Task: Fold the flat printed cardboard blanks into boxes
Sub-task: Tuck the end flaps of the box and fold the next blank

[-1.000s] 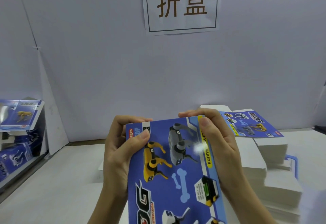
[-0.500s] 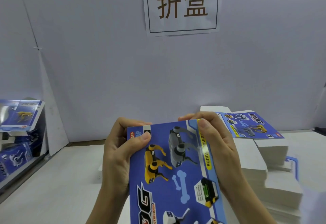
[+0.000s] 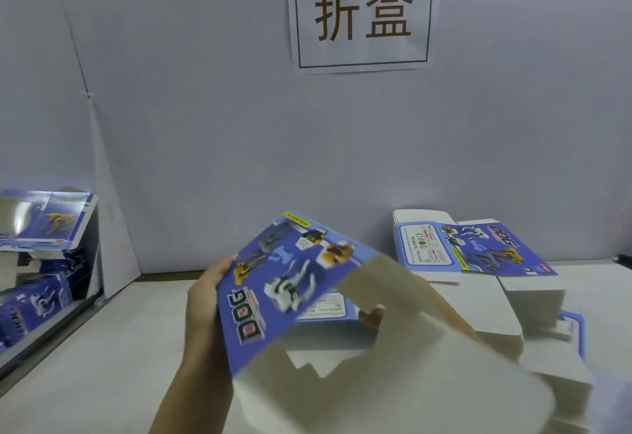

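I hold one blue printed cardboard blank (image 3: 284,283) with robot-dog pictures, tilted up above the table, its white unprinted flaps (image 3: 393,382) hanging blurred toward me. My left hand (image 3: 205,300) grips its left edge, fingers behind the printed panel. My right hand (image 3: 372,318) is almost wholly hidden behind a white flap; only a fingertip shows through a notch, with the forearm edge behind. A stack of flat blanks (image 3: 533,297) lies on the right, its top blank (image 3: 478,252) printed side up.
Folded blue boxes (image 3: 44,225) sit on a shelf at the far left, with more boxes (image 3: 34,300) below. A paper sign (image 3: 362,13) hangs on the grey wall. The white table (image 3: 102,348) stretches under my hands.
The blank has swung from flat and upright to tilted left, its white flaps opening toward me. My right hand left the top edge and went behind the flaps; my left stays at the left edge.
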